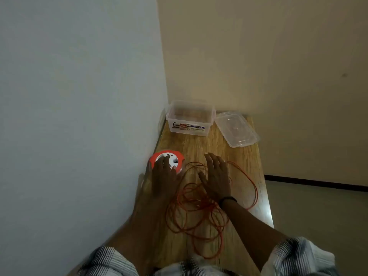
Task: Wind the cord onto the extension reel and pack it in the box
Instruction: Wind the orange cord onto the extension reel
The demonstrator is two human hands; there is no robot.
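An orange and white extension reel (173,156) lies flat on the wooden table (245,156) close to the left wall. My left hand (164,172) rests on top of it with the fingers spread straight. The thin orange cord (199,212) lies in loose tangled loops on the table in front of the reel. My right hand (216,176) hovers over the loops with straight fingers and holds nothing. A clear plastic box (190,118) with a printed label stands open at the far end of the table.
The box's clear lid (236,128) lies to the right of the box, near the table's right edge. A grey wall runs along the table's left side and a beige wall stands behind it. Floor shows to the right.
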